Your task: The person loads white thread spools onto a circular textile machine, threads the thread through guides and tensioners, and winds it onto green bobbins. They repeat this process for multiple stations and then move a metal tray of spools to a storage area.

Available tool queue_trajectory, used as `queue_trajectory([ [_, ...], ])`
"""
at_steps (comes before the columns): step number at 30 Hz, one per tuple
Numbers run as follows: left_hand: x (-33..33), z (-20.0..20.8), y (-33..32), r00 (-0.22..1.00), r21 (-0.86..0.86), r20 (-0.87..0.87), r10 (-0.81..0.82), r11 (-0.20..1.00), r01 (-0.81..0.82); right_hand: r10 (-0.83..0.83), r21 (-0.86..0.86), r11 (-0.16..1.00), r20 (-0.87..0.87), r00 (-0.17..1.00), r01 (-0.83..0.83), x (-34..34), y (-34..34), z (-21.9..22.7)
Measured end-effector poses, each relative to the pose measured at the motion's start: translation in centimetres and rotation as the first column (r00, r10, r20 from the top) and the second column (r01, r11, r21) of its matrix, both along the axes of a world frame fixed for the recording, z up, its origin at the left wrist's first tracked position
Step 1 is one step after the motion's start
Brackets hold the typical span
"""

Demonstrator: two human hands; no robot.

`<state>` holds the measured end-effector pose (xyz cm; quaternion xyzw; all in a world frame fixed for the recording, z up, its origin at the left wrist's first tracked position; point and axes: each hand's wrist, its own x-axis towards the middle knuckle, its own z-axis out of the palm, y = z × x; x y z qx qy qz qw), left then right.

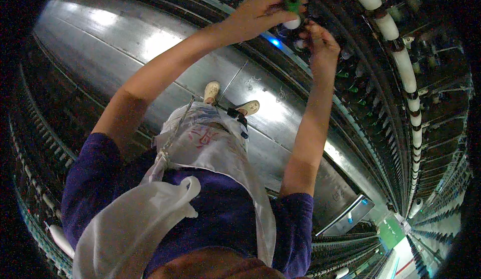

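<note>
At the top of the view, my left hand (253, 14) is closed around a green bobbin (292, 1), which has white yarn (292, 23) wound at its lower end. Just to the right of it, my right hand (323, 43) reaches up to the machine with its fingers curled together. Whatever those fingertips hold, if anything, is too small and blurred to make out. A small whitish spindle top (300, 44) shows by the right fingertips. Both hands are over the dark spinning frame's rail (325, 86), along which several bobbins stand in a row.
White roving rolls (401, 61) line the machine above and to the right. A blue light (274, 41) glows on the rail below my hands. Loose fibre scraps (252, 82) lie on the shiny metal floor (165, 46). Another machine row (45, 113) runs at the left.
</note>
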<state>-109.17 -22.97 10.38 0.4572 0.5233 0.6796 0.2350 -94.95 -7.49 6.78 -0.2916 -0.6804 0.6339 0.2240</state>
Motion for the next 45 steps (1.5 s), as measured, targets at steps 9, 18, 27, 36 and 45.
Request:
queue_trajectory([
  [9,4.9,-12.9,9.3,0.893,-0.374,-0.314,0.323,0.822,-0.429,0.069,0.26,0.965,-0.393,0.917,0.039,2.1,0.1,14.1],
  [18,5.3,-16.9,6.8,0.912,-0.297,-0.29,0.29,0.878,-0.374,0.055,0.433,0.893,-0.374,0.926,0.121,-0.2,0.8,16.3],
  [27,10.4,-20.7,-7.3,0.977,-0.612,-0.097,0.192,0.762,-0.211,-0.323,-0.032,0.942,0.181,0.929,0.333,-1.4,-6.2,-6.7],
  [36,5.4,-12.0,1.6,0.831,-0.029,-0.444,0.336,0.921,-0.388,-0.402,0.951,0.256,0.267,0.876,-0.172,-1.7,4.9,14.1],
  [45,2.2,-9.1,12.8,0.73,0.142,-0.469,0.497,0.858,-0.494,-0.609,0.894,0.437,0.378,0.697,-0.103,-7.9,11.3,18.0],
])
